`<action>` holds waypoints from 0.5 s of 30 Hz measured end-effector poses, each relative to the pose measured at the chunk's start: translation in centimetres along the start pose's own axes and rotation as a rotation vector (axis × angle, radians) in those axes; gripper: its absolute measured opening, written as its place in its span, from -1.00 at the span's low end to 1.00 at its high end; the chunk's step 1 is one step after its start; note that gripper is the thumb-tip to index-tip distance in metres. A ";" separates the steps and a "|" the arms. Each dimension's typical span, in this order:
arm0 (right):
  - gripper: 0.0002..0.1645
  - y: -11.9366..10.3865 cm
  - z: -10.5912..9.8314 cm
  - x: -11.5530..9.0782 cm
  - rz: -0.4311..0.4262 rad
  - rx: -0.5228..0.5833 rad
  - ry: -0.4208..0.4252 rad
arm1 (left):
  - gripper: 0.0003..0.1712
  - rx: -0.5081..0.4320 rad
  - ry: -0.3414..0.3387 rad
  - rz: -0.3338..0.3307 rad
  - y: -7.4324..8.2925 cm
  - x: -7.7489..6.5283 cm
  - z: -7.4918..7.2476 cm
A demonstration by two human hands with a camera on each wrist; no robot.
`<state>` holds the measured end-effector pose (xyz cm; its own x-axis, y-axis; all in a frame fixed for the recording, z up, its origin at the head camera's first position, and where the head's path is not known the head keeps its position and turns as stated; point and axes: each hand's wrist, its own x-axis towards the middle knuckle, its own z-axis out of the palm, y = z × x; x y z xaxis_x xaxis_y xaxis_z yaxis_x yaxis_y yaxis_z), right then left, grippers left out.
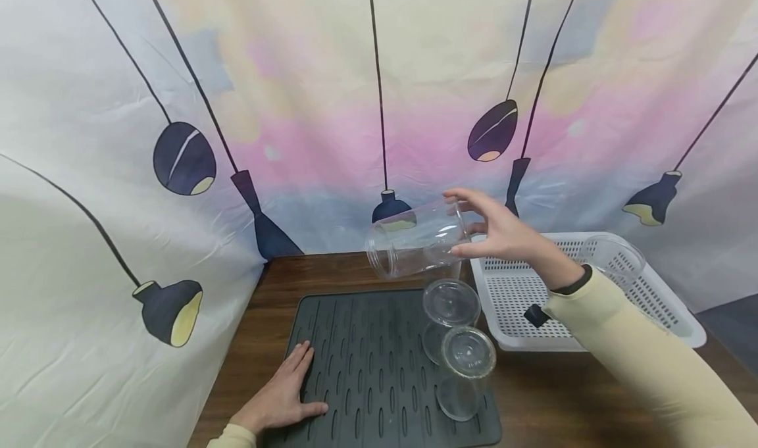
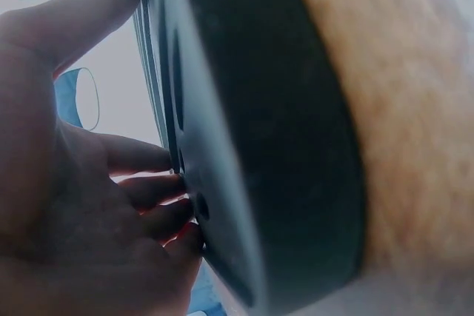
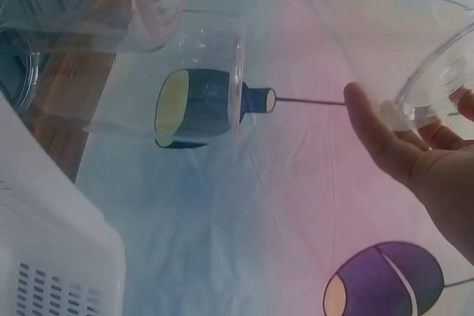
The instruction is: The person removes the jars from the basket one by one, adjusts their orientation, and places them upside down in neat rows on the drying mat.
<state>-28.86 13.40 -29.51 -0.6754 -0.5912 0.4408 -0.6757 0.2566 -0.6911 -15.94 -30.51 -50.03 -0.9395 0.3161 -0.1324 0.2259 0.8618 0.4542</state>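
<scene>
- The right hand (image 1: 503,231), right of centre in the head view, grips a clear, colourless cylindrical jar (image 1: 414,241) by one end, thumb and fingers curled around its edge.
- That jar lies tilted nearly sideways in the air, its far end pointing to the left of the frame.
- The left hand (image 1: 281,395), at the lower left, is spread with fingers extended, resting on the left edge of a dark grey rectangular slotted mat (image 1: 355,343).
- On the mat's right side, lower centre-right, two clear cylindrical jars stand on end: a front jar (image 1: 468,352) and, just behind it, a rear jar (image 1: 451,303).
- A white perforated plastic basket (image 1: 539,344) sits at the right, with a clear round container (image 1: 616,257) inside, near its back.
- Mat and basket rest on a brown wood-grain table (image 1: 260,316).
- A pastel cloth backdrop (image 1: 326,73) printed with dark hanging lamps fills the upper frame.
</scene>
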 end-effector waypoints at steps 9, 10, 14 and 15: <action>0.09 -0.7 1.1 1.6 -0.007 -0.213 -0.060 | 0.32 0.001 -0.006 -0.007 0.1 0.0 0.0; 0.10 -0.9 1.2 1.8 -0.003 -0.237 -0.070 | 0.31 0.001 -0.005 -0.008 0.2 0.0 0.0; 0.13 -1.4 1.6 2.5 0.002 -0.330 -0.116 | 0.31 0.006 -0.004 -0.014 0.2 0.0 -0.1; 0.13 -1.5 1.7 2.7 0.000 -0.353 -0.127 | 0.31 0.005 -0.004 -0.015 0.2 0.0 -0.1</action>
<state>-29.17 10.07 -28.27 -0.6484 -0.6755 0.3511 -0.7509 0.4915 -0.4411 -15.92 -30.35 -49.85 -0.9416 0.3047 -0.1430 0.2130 0.8685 0.4476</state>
